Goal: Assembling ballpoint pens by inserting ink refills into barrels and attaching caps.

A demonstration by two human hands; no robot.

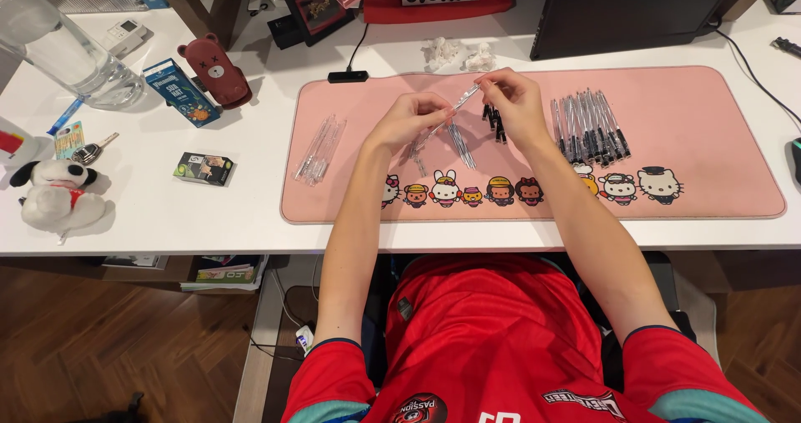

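Seen from above at a white bench (209, 214): left hand (409, 121) and right hand (517, 106) raised together over a pink desk mat (692, 156), each grip pinched on one end of a clear pen barrel (455, 108) held slantwise between them. Beneath the hands, loose thin refills (460, 145) and small black pen parts (494, 121) on the mat. To the right, a row of assembled clear pens (588, 127) with black tips, laid side by side. To the left, near the mat's edge, a small heap of empty clear barrels (318, 149). Off the mat, at the bench's left end, a plush dog (57, 193), a glass jug (67, 52) and a brown bear-shaped case (217, 71).
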